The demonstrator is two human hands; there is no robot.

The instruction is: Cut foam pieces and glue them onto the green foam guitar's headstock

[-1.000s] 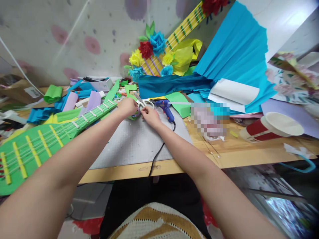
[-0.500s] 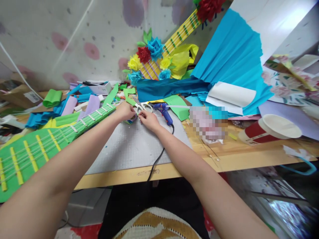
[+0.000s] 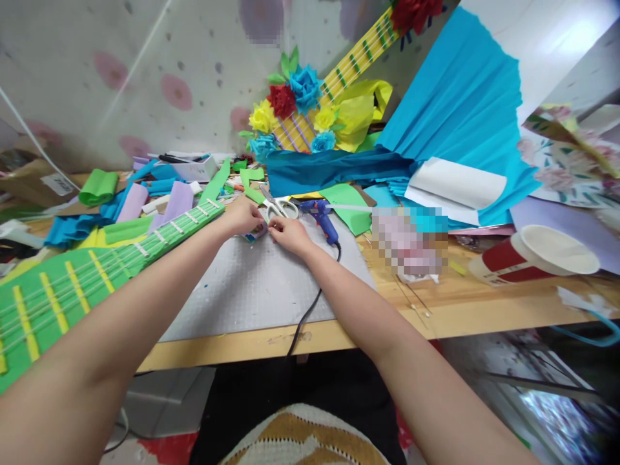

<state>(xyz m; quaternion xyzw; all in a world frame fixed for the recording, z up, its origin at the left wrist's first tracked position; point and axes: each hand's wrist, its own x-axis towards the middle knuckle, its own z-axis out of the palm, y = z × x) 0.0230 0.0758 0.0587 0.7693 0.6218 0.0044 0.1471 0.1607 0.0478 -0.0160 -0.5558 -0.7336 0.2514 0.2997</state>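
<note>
My left hand (image 3: 243, 217) is closed in a pinch over the back of the grey cutting mat (image 3: 271, 284). Beside it, my right hand (image 3: 289, 235) pinches too, fingertips close to those of the left. Whatever lies in their fingers is too small to make out. A small multicoloured thing (image 3: 255, 235), its kind unclear, shows partly under my left hand. White-handled scissors (image 3: 289, 208) lie just behind the fingers. To the right rests a blue hot glue gun (image 3: 323, 221), with its black cord (image 3: 305, 315) running over the table's front edge.
A green paper guitar (image 3: 104, 274) lies along the left, under my forearm. Coloured crepe paper rolls (image 3: 98, 187) crowd the back left. A flower-covered yellow guitar (image 3: 300, 126) and blue crepe paper (image 3: 465, 110) stand behind. At right is a paper cup (image 3: 533, 255).
The view has shifted slightly, so things at the right appear farther right. Both hands remain pinched close together in nearly the same place.
</note>
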